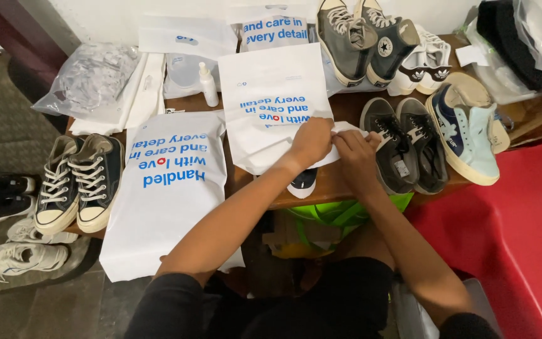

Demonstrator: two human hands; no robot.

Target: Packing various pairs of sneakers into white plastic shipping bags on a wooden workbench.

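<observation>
A white plastic mailer bag [271, 94] with blue print lies on the wooden table [346, 107] in front of me. My left hand [312, 143] and my right hand [354, 150] both pinch its open flap at the near right corner, fingers closed on the plastic. A dark shoe toe [302, 183] pokes out from under the bag at the table's front edge. Just right of my right hand sits a pair of dark grey low sneakers [406, 147].
A second filled white mailer bag [167, 188] hangs over the front left edge. Navy low sneakers [79, 182] sit far left; grey high-tops [362, 37], a light blue shoe [468, 135] and a spray bottle [207, 85] stand behind. White sneakers [23, 257] lie on the floor.
</observation>
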